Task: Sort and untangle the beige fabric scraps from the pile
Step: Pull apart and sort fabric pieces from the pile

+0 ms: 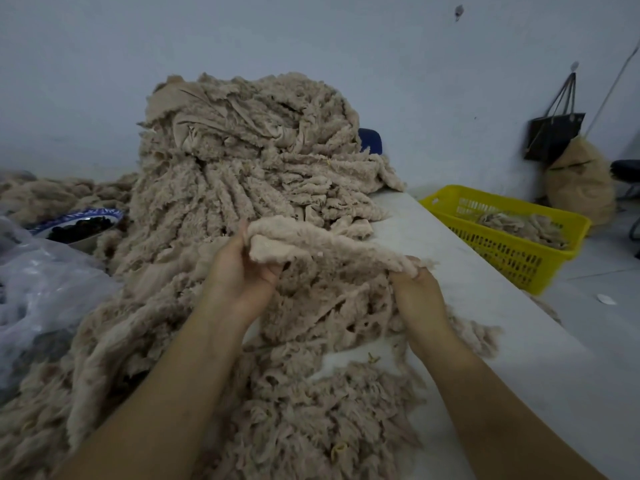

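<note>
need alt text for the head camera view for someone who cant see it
The left hand and right hand each grip one end of a beige fabric scrap, stretched between them in front of a tall pile of tangled beige scraps on a white table. A yellow basket holding a few scraps sits to the right.

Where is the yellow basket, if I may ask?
In the head view, the yellow basket stands on the right, beside the white table.
</note>
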The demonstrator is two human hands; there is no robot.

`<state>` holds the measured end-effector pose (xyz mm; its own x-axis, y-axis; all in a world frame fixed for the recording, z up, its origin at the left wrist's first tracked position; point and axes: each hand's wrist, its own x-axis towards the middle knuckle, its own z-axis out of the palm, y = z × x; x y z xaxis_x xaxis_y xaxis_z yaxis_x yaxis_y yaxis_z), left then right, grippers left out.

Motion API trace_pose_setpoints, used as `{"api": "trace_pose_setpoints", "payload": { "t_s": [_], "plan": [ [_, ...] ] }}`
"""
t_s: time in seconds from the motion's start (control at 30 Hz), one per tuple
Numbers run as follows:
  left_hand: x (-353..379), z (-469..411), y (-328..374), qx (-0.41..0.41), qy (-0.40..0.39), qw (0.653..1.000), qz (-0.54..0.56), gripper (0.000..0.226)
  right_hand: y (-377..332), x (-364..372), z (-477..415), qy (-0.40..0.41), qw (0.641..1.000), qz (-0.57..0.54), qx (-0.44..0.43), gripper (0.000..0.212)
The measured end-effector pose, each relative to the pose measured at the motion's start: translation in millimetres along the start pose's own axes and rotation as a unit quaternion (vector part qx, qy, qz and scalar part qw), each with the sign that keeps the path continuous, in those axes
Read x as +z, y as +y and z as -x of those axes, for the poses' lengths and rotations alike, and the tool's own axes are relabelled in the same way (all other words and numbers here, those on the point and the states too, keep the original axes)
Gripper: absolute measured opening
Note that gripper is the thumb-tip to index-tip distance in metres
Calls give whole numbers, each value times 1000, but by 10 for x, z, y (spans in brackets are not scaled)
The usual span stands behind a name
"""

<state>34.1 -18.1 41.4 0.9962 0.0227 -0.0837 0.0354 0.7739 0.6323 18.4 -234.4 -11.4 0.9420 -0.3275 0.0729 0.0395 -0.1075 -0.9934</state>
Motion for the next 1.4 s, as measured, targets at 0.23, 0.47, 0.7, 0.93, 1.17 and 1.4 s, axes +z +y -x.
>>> {"api": "trace_pose_setpoints", "payload": {
  "t_s": [0.23, 0.47, 0.7, 0.93, 1.17, 1.4],
  "plan": [
    [-84, 22, 47, -27, -6, 997, -78, 34, -51, -30, -32, 20, 999, -23, 12, 37],
    [-64, -10, 98, -8, 0, 1000, -2, 18, -111, -34, 23, -24, 989, -137, 41, 51],
    [62, 181, -47, -10, -98, 933, -345, 20, -64, -38, 79, -93, 978, -185, 41, 43],
    [88, 300, -465, -18, -275, 681, -678, 33, -144, -17, 98, -99, 968, -210, 97, 32],
    [103, 302, -301, 7, -236, 756, -611, 17, -196, -73, 74, 33, 947, -275, 164, 27],
    [87, 233, -24, -29, -84, 899, -428, 28, -158, -209, -11, -5, 977, -155, 146, 25]
  ]
}}
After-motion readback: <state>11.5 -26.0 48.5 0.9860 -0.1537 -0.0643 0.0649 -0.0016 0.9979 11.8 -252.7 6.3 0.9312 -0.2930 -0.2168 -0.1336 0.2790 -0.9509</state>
